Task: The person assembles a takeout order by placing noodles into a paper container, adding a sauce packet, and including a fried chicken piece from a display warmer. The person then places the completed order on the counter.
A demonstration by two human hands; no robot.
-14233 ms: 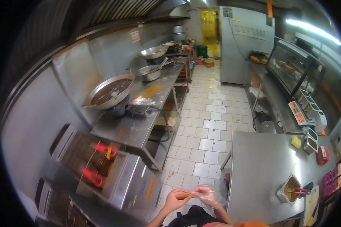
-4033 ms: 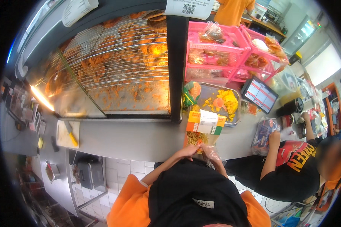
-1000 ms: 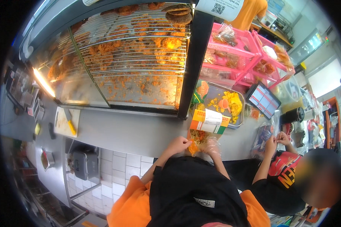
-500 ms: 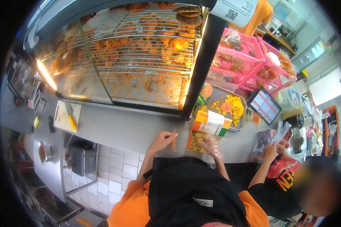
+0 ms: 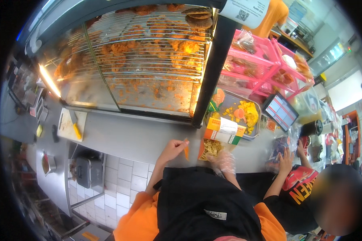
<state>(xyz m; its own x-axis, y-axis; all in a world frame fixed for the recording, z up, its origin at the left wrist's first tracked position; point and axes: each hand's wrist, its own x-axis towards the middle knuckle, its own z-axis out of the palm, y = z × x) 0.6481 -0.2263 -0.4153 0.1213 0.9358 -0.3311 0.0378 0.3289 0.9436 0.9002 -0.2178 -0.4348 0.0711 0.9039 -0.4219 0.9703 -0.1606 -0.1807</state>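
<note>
My left hand (image 5: 173, 150) is closed on a thin orange strip (image 5: 186, 151), held upright above the counter; what kind of thing it is cannot be made out. My right hand (image 5: 224, 161), in a clear plastic glove, is at the near right edge of an open carton. Inside lie thin yellowish strands (image 5: 212, 148) that look like noodles. The glove's fingers are blurred, so whether they hold anything is unclear. The carton's orange, white and green lid (image 5: 225, 130) stands folded back, with a white paper slip (image 5: 228, 127) on it.
A lit glass cabinet (image 5: 149, 112) with fried chicken stands ahead. A metal tray (image 5: 258, 130) holds yellow food and an orange scoop. Right are pink baskets (image 5: 253, 60), a tablet (image 5: 280, 111) and a co-worker's hand (image 5: 285, 160) at a plastic bag. Left, a knife (image 5: 75, 124) lies on a board.
My gloved right hand has drawn back from over the strands toward me, baring more of them. My left hand stays put; its strip tilts slightly. The co-worker's hands have moved apart at the bag.
</note>
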